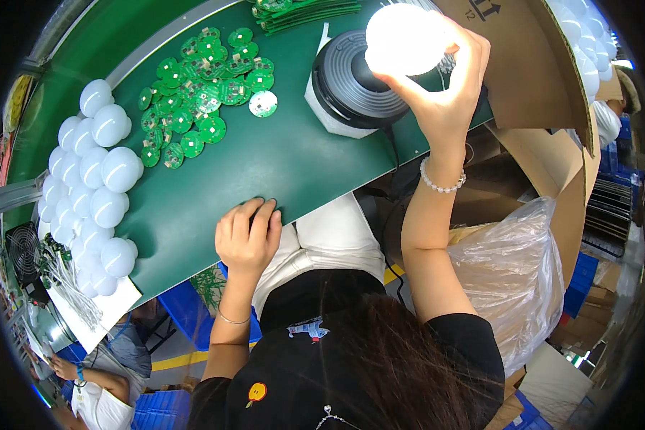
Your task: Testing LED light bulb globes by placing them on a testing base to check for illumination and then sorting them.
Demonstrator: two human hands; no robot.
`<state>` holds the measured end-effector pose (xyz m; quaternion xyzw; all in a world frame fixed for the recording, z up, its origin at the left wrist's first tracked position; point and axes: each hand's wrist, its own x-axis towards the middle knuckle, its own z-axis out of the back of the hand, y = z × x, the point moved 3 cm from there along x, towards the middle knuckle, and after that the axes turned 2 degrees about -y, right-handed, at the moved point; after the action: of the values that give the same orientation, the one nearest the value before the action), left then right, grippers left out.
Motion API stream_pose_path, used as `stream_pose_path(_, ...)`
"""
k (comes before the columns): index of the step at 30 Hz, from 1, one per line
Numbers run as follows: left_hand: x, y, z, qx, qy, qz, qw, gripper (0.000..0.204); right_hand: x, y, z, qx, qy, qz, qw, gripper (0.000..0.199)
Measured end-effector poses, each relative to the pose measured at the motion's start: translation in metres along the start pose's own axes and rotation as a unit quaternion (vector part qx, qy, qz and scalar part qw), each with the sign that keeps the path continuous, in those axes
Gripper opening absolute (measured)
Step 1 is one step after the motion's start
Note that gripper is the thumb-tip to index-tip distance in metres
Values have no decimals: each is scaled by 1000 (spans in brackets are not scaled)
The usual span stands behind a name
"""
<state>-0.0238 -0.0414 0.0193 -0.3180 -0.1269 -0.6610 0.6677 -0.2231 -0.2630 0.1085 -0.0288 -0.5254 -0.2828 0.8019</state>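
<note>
At the upper right, my right hand (451,86) grips a brightly lit round light bulb (405,39) between thumb and fingers. The bulb is above a round black ridged device (351,79) on a white base; the glare hides whether they touch. My left hand (247,233) lies at the table's near edge with its fingers loosely bent and apart, holding nothing visible. Ahead of it, round green circuit boards (208,93) are spread in a loose pile, one paler disc (263,104) at their right side. White bulb domes (97,168) stand grouped at the left.
The green tabletop (265,165) runs between the piles. Stacked green board panels (304,14) are at the far edge. An open cardboard box (527,72) and a clear plastic bag (512,272) are on my right. White wires (75,287) lie at the left; another person (104,401) sits beyond.
</note>
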Motion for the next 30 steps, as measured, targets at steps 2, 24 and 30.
stream_pose_path(2,1,-1,0,-4,1,2,1000,15,3,2,1,-26,29,-14,999,74)
stream_pose_path(24,-2,1,0,-6,-4,-3,1000,16,-8,8,-4,197,99,-81,972,72)
stream_pose_path(30,-3,1,-1,-5,-10,-10,1000,15,-2,3,-9,341,105,-128,926,67)
